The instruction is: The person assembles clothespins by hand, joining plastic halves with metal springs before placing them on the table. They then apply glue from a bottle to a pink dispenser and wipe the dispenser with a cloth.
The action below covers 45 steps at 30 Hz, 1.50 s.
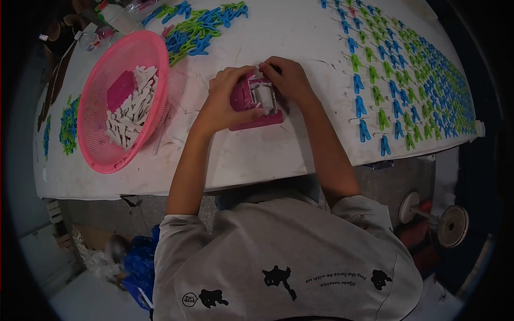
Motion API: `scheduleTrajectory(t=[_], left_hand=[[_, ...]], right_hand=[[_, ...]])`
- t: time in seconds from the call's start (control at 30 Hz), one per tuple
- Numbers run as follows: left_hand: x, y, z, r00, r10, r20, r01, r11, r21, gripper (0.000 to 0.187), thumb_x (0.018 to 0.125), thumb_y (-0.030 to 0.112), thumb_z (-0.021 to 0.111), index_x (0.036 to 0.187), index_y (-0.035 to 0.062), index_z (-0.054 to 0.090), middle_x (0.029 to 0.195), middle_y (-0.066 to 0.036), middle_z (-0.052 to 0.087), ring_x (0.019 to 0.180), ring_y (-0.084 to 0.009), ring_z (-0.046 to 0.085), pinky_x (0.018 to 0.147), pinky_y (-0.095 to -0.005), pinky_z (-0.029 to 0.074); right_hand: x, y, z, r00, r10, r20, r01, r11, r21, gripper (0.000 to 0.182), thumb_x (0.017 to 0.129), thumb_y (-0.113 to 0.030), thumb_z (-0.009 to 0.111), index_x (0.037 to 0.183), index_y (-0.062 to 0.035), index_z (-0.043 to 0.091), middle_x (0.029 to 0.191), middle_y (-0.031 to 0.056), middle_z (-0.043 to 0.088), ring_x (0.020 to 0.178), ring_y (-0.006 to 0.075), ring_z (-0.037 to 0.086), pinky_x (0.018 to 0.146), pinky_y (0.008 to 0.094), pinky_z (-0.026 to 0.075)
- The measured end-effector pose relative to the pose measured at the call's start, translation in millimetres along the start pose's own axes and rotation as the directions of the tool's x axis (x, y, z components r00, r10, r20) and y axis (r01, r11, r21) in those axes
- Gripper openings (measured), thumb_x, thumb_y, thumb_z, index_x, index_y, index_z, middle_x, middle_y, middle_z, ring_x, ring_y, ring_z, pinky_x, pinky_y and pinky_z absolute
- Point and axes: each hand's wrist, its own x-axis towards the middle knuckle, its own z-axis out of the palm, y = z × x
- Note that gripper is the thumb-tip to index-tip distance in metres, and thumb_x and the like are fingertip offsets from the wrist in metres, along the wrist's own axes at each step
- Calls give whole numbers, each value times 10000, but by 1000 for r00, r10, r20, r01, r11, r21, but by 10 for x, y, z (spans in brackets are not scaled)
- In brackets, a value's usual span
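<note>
A pink plastic holder [258, 124] stands on the white table before me, with a pale roll-like piece [263, 99] inside its frame. My left hand [224, 100] is wrapped round the holder's left side, its thumb lying along the front of the pale piece. At the far right corner of the holder is my right hand [288, 79], fingers curled and pinched together. I cannot tell what lies between those fingertips.
A pink basket [85, 125] with white pieces and a pink block tilts at left. Blue and green clothespins lie in a far pile [201, 29]; more clothespins [396, 91] form rows at right. A white bottle [120, 20] stands far left. The table's front edge [257, 183] runs nearby.
</note>
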Motion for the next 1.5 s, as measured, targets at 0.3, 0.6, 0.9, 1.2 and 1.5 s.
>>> scheduleTrajectory(t=[0.3,0.6,0.9,1.2,1.5], left_hand=[[-13,-178,-233,992,1,-128,-66,862,-502,906,681,520,791,1403,39,528,1198,-38,522,1106,-177,475,1038,-315,344],[-16,-236,-174,978,-154,-140,-8,644,-765,1047,819,771,558,1464,-38,397,1396,-106,506,1259,-208,512,1054,-359,408],[-21,-292,-217,969,-216,-122,-28,391,-920,974,870,732,523,1480,-11,368,1307,-117,561,1151,-211,574,1023,-367,447],[-10,-284,-209,945,-275,-175,-77,333,-940,872,930,661,491,1468,-14,363,1288,-164,580,1197,-260,566,1069,-416,434],[35,-200,-227,897,-389,-208,-57,367,-929,666,1020,527,414,1427,0,434,1286,-181,576,1207,-289,560,1077,-468,434]], right_hand=[[13,28,11,1000,-28,-5,28,1000,1,290,936,-352,614,958,-84,724,763,80,693,711,238,650,697,360,498],[-14,6,5,999,-33,-12,33,999,9,286,944,-331,614,941,-65,716,731,78,680,680,218,637,676,346,493],[-17,-18,-4,1000,-12,-8,12,1000,-2,275,939,-323,623,950,-66,720,738,75,683,681,207,636,681,340,489],[-10,-17,-5,1000,-3,-2,3,1000,11,272,938,-317,623,960,-65,723,727,78,683,665,206,637,683,341,492],[-13,-29,-12,1000,-7,5,6,1000,18,269,937,-308,625,957,-58,722,715,80,679,651,199,634,659,336,487]])
